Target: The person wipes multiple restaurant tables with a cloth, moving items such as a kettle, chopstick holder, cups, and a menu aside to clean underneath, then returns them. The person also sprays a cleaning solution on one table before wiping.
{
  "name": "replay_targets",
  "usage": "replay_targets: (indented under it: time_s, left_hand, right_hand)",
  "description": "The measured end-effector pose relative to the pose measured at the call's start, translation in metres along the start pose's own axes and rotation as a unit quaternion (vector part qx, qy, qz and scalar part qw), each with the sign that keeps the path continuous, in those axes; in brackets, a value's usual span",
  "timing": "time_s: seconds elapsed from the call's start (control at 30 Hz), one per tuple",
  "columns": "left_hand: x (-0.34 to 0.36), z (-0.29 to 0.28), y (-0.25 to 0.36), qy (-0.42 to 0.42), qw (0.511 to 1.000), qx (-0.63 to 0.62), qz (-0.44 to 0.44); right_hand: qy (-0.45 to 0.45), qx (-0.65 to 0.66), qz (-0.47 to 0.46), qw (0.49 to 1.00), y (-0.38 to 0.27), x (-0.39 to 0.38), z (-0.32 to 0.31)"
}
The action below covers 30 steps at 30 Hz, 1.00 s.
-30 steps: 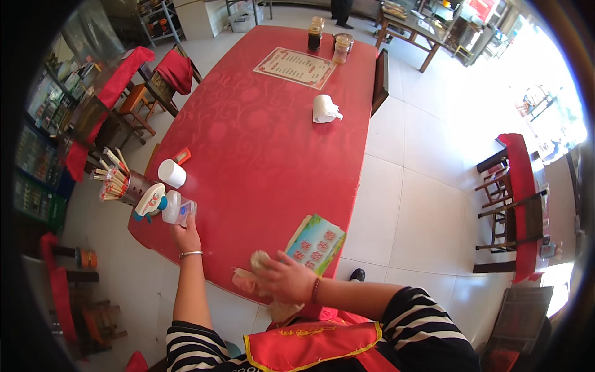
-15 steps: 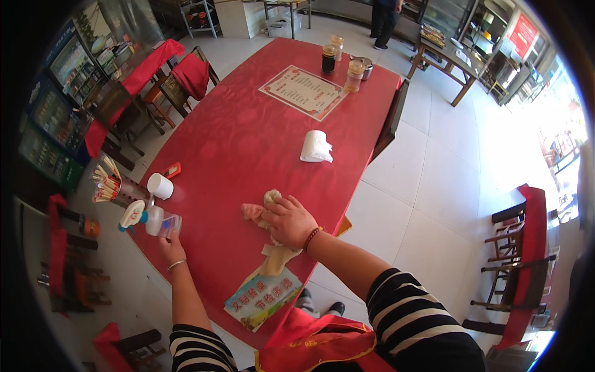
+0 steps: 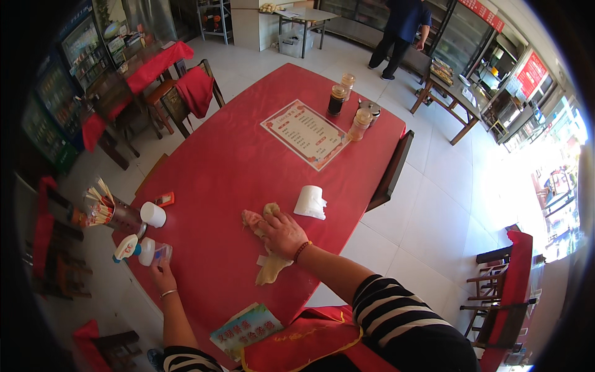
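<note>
The red-topped table (image 3: 204, 260) fills the middle of the scene. Work on it looks under way rather than finished, judging by the cloth down on its surface; how much has been covered and how much is left, the red top does not show. Toward the far end lies a printed sheet (image 3: 307, 133), and at the near edge a few colourful cards (image 3: 248, 328).

The tan and pinkish cloth (image 3: 271, 270) is crumpled in the near half, right of centre, under the right hand (image 3: 282, 234), whose palm presses down with fingers spread over it. A dark metal holder (image 3: 126, 218) at the left edge is packed with chopsticks (image 3: 100, 208). Just nearer, the left hand (image 3: 163, 278) grasps the base of a clear spray bottle (image 3: 147, 252); its liquid level is unclear.

Right of centre, beyond the cloth, sits a white paper roll (image 3: 308, 201). Far right, one jar (image 3: 336, 100) holds dark liquid, and a nearer shaker (image 3: 359, 124) has pale orange contents. Beside the holder is a white cylinder (image 3: 152, 214), perhaps a cup or another roll, then a small orange-red box (image 3: 165, 199).
</note>
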<state>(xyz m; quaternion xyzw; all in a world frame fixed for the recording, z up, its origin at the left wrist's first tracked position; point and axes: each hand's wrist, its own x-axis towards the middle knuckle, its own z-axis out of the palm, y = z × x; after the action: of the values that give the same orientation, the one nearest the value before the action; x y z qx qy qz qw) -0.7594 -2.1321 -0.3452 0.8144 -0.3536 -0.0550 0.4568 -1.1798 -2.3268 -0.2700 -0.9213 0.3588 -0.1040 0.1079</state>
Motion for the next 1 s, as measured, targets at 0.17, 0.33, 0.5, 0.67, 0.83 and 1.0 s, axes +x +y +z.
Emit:
replay_targets:
  time_s: [0.17, 0.33, 0.5, 0.67, 0.83, 1.0]
  left_hand:
    - [-0.016, 0.016, 0.027, 0.025, 0.999, 0.035, -0.019]
    - [-0.064, 0.047, 0.070, 0.078, 0.995, 0.064, 0.006]
    - [-0.137, 0.078, 0.129, 0.155, 0.983, 0.093, -0.031]
    - [-0.185, 0.104, 0.180, 0.187, 0.973, -0.102, -0.086]
    - [-0.203, 0.111, 0.189, 0.212, 0.966, -0.071, -0.127]
    - [-0.210, 0.114, 0.183, 0.211, 0.963, 0.056, -0.160]
  right_hand:
    - [-0.039, 0.055, -0.024, 0.997, 0.010, 0.020, -0.035]
    - [0.135, -0.041, -0.003, 0.990, 0.141, 0.096, -0.115]
    - [0.177, -0.117, 0.188, 0.959, 0.355, 0.203, -0.174]
    - [0.070, -0.120, 0.270, 0.953, 0.470, 0.252, -0.144]
    - [0.076, -0.003, 0.215, 0.974, 0.489, 0.265, -0.131]
    - [0.068, -0.213, -0.021, 0.974, 0.373, 0.284, -0.149]
